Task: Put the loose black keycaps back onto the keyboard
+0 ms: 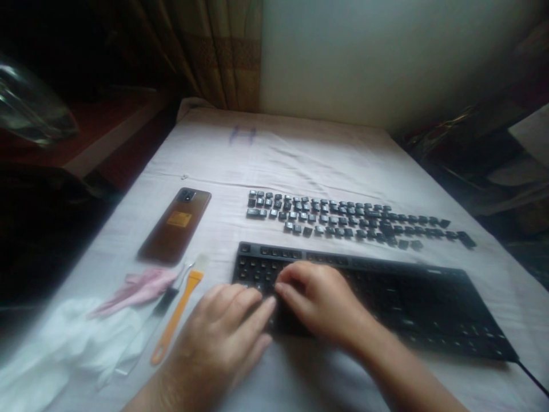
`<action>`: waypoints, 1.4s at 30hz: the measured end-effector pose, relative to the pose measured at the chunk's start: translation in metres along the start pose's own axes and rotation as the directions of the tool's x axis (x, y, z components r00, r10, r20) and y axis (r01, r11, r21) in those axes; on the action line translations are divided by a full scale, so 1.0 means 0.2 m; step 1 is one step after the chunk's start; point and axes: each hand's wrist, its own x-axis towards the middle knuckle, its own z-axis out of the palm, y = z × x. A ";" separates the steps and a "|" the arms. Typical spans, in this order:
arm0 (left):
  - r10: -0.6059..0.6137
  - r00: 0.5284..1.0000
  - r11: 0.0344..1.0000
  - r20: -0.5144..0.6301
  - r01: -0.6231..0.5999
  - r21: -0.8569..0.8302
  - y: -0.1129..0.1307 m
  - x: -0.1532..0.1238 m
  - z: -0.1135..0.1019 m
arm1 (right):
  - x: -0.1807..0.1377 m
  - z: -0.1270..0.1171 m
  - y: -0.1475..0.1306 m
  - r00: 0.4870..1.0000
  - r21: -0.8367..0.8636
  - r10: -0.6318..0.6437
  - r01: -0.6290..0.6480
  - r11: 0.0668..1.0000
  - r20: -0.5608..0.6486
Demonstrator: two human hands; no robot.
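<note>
White cloth covers the surface [300,154] before you, in dim light.

Nearest, your left hand [223,332]: palm down, fingers loosely together, tips touching the left front edge of the keyboard [429,303]; clamped on nothing.

Your right hand [319,303]: palm down on the left half of the keyboard, fingers curled and pointing left, tips just beside those of the left hand. You cannot tell whether it pinches anything; the frame is blurred there.

Keyboard: black, lying flat across the surface, most key places bare, a cable leaving its right end.

Left of your hands: an orange-handled brush [178,312], bristles away from you; just beside it a slim black-and-clear tool [148,329], kind not readable; a pink cloth [137,289]; a white cloth [68,343] at the near left corner.

Farther left: a brown phone [175,226], back up.

Behind the keyboard: loose black keycaps [343,220] in rough rows, apart from it.

Farthest: a curtain [214,51] and a pale wall [386,57].
</note>
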 end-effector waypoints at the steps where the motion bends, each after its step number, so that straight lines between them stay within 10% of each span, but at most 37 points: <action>1: -0.005 1.000 1.000 0.001 0.005 0.006 0.00 0.00 0.00 | 0.00 0.00 0.00 1.000 -0.015 -0.002 0.002 1.000 0.003; 12: -0.018 1.000 0.999 0.021 0.017 0.041 0.00 -0.02 0.02 | 0.04 -0.01 -0.02 0.998 -0.022 0.041 -0.040 0.999 0.044; 28: -0.010 1.000 0.998 -0.005 0.010 0.059 0.01 -0.01 0.03 | -0.04 0.10 0.10 0.928 0.057 -0.309 0.327 0.943 -0.209; 42: -0.033 0.999 0.998 0.002 0.033 0.052 0.02 -0.02 0.04 | -0.10 0.09 0.13 0.741 -0.269 -0.587 0.523 0.809 -0.326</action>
